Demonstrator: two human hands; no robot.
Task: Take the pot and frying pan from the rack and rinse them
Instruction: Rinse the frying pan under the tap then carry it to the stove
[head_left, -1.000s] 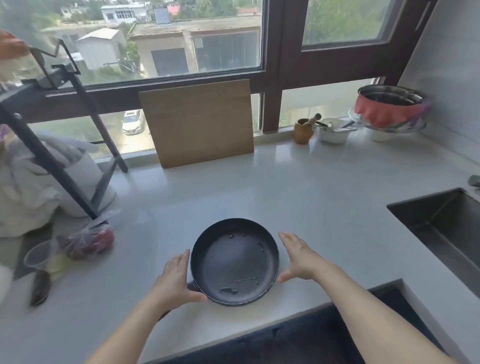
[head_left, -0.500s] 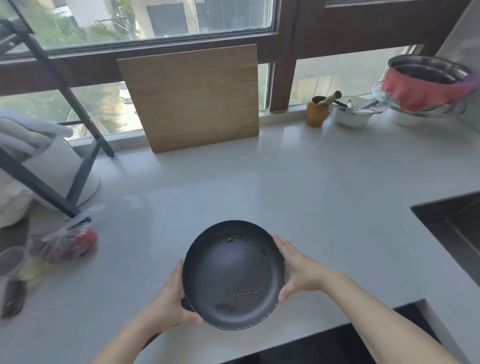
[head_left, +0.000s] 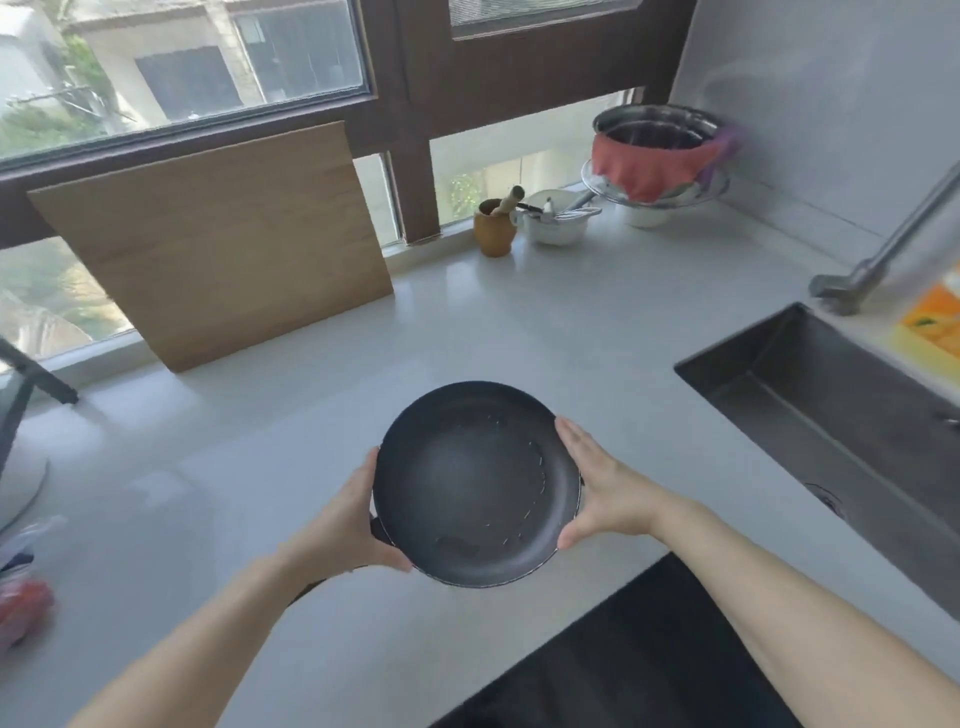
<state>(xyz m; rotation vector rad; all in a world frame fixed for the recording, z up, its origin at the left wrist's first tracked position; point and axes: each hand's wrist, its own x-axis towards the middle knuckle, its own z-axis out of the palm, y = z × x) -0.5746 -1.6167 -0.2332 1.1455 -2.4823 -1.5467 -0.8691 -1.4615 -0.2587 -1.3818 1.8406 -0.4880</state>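
The frying pan (head_left: 475, 483) is black with pale specks inside. The countertop (head_left: 545, 332) is pale grey, the cutting board (head_left: 218, 249) light brown wood grain. The window frame (head_left: 498, 67) is dark brown, the sink (head_left: 831, 405) dark steel-grey. A red cloth (head_left: 649, 166) drapes a silver bowl (head_left: 654, 122).

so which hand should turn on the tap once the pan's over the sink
Right. The right hand holds the frying pan on the side nearer the sink and faucet; the left hand is farther away.
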